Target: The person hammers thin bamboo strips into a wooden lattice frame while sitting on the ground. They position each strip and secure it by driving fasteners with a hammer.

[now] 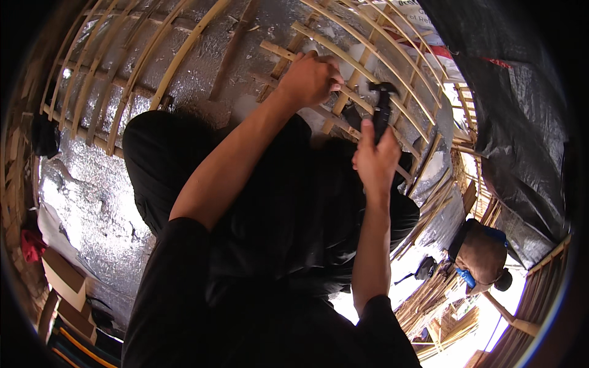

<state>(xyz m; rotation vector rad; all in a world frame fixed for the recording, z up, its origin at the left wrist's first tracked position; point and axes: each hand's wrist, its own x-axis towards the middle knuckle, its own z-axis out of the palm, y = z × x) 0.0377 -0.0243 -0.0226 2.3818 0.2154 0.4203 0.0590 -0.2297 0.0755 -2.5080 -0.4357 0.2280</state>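
A lattice of narrow bamboo slats (334,48) lies in front of my bent knees, with several slats crossing one another. My right hand (375,161) is wrapped round the handle of a black claw hammer (381,113), its head raised above the slats on the right. My left hand (308,80) is closed over a slat to the left of the hammer, fingertips bent down near a crossing. Whatever those fingers pinch, if anything, is hidden. The hammer head is apart from my left hand.
Another slatted frame (161,58) lies at the far left on silvery foil sheeting (80,184). Dark tarpaulin (521,129) hangs at the right. Thin sticks (423,303) are heaped at the lower right near a brown shape (481,254). A cardboard box (64,279) sits lower left.
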